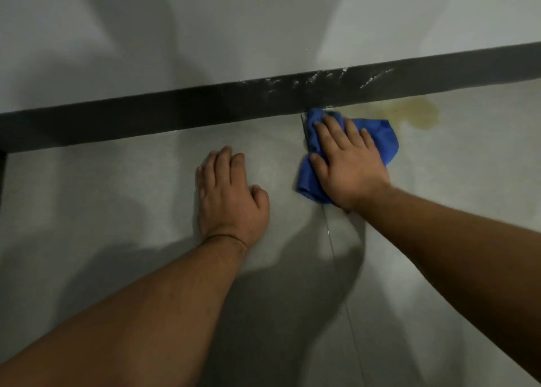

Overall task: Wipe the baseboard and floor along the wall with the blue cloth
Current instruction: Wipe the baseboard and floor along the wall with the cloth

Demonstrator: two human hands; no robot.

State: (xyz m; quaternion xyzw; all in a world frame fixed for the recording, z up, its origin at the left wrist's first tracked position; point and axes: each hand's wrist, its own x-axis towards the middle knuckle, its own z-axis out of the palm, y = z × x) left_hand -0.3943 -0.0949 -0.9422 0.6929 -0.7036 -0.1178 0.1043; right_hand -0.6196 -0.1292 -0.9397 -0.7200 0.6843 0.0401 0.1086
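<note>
A dark baseboard (pixel 181 114) runs slantwise across the view, between the pale wall above and the grey tiled floor (pixel 117 199) below. White scuff marks (pixel 322 77) streak its top edge right of centre. The blue cloth (pixel 380 140) lies crumpled on the floor, its far tip touching the foot of the baseboard. My right hand (pixel 345 158) presses flat on the cloth with fingers spread toward the wall. Left of it, my left hand (pixel 228 193) rests palm down on the bare floor, fingers slightly curled, holding nothing.
A yellowish-brown stain (pixel 415 112) spreads over the floor just right of the cloth, against the baseboard. A thin tile joint (pixel 336 257) runs from under the cloth toward me. A dark vertical edge (pixel 2 175) stands at the far left.
</note>
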